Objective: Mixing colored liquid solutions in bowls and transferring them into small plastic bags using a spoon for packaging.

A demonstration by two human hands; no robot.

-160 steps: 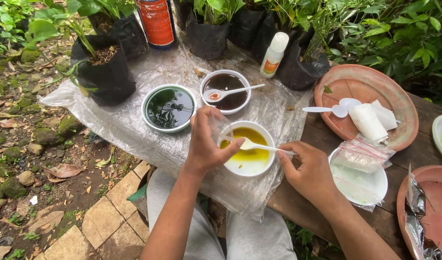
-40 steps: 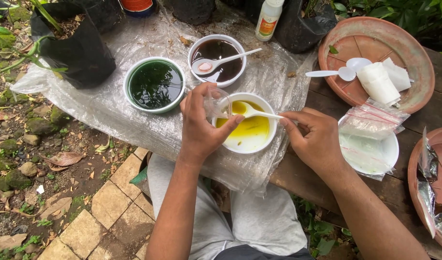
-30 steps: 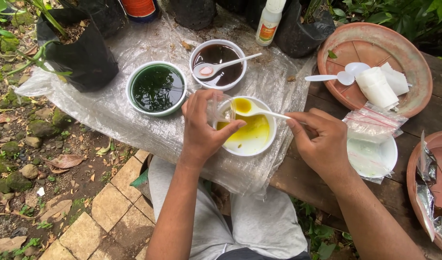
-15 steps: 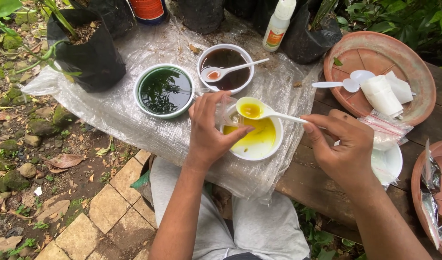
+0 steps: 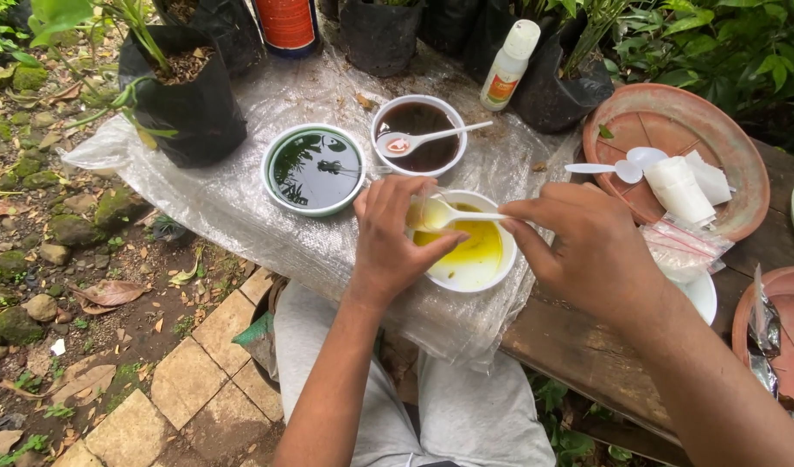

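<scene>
Right hand (image 5: pixel 587 251) grip pinches white spoon (image 5: pixel 453 214) over yellow bowl's rim (image 5: pixel 500 268); left hand (image 5: pixel 392 233) grip holds clear cup (image 5: pixel 420 207).

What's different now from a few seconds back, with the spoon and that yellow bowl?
The right hand has lifted the white spoon out of the yellow liquid and carried it left, to the small clear cup the left hand holds over the white bowl. Both grips stayed the same. The green bowl and dark bowl stayed put.
</scene>
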